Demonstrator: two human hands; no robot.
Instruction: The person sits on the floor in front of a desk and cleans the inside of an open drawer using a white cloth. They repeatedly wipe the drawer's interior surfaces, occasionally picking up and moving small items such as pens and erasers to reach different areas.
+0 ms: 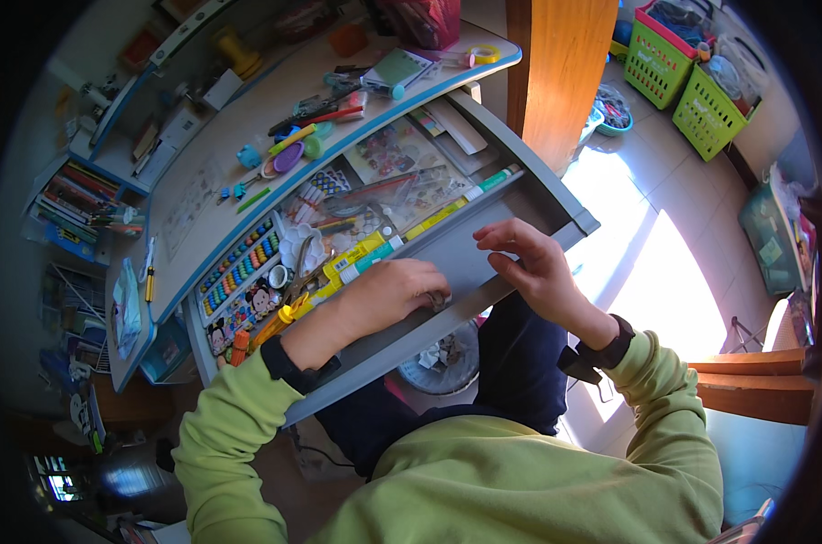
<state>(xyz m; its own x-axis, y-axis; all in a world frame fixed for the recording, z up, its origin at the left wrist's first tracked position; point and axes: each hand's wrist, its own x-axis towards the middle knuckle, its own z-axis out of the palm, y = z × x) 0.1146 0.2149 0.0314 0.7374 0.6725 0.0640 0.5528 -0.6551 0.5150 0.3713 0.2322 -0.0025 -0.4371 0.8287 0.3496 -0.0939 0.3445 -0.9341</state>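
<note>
My left hand [397, 292] reaches into the front of an open grey drawer [383, 367], its fingers curled down around a small greyish thing [439, 300] that is mostly hidden. To the right, my right hand [519, 255] is held above the drawer's front edge with fingers apart and nothing in them. Beside my left hand lie a yellow tube [353, 257] and a green-and-white glue stick [371, 260]. Farther left in the drawer are scissors [303, 268], a white flower-shaped palette [295, 245], a tray of coloured beads [244, 268] and a bundle of orange sticks [240, 347].
A blue-edged desk [200, 204] above the drawer holds pens, clips and a purple oval thing [288, 156]. Beneath the drawer stands a waste basket [441, 360] with crumpled paper. Green plastic baskets [713, 112] stand on the tiled floor beyond a wooden panel [567, 75].
</note>
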